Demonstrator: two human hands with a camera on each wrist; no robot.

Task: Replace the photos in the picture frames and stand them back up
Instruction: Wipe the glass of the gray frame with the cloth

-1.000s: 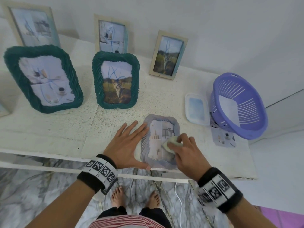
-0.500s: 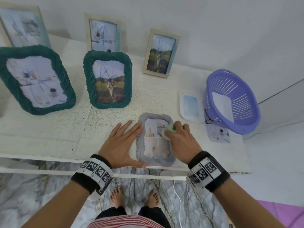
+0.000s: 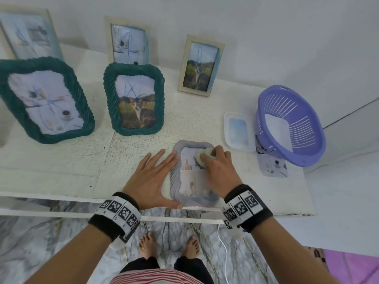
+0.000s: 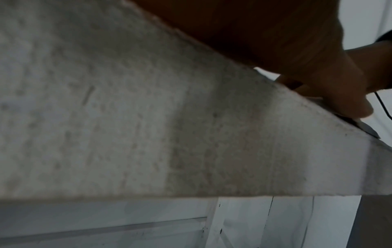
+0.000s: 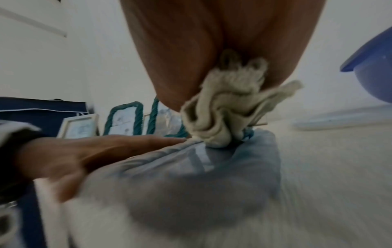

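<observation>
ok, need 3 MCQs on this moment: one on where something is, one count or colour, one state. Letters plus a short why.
1. Where does the lavender frame lie?
A. Flat at the table's near edge
B. Inside the basket
C. Upright against the wall

2. How many dark green woven frames stand on the table?
A. One
B. Two
C. Four

3. What is the right hand doing?
A. Resting open on the table
B. Holding a crumpled cloth on the frame's glass
C. Gripping the basket rim

Key: 1 A, it lies face up between both hands at the near edge. 2 B, a large green frame and a smaller green frame stand side by side. 3 B, the right wrist view shows the cloth bunched under the fingers, touching the frame.
</observation>
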